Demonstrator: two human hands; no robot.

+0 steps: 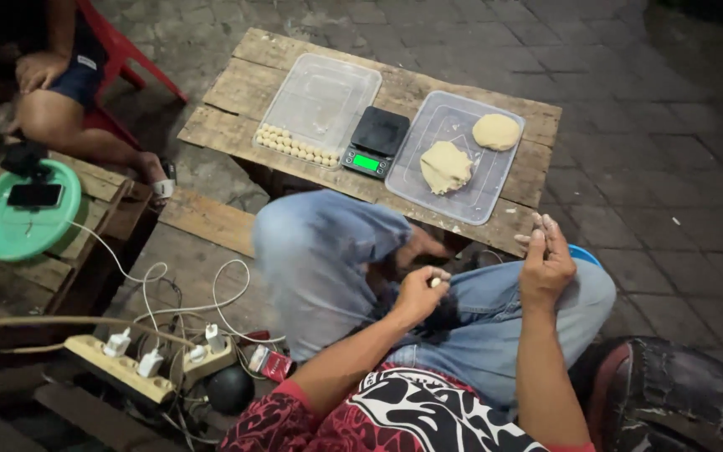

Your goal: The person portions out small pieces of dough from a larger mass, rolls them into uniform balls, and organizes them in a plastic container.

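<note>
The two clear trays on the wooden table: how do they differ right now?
The left tray holds rows of small dough balls along its near edge, the rest bare; the right tray holds two large dough lumps. The left tray's pieces are uniform and round; the right tray's are one smooth round mound and one rough, torn one. Both are clear, rectangular and flank the scale on the table.

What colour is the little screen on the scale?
Bright green, glowing on the front of the black scale between the two clear trays; the head view shows it.
</note>
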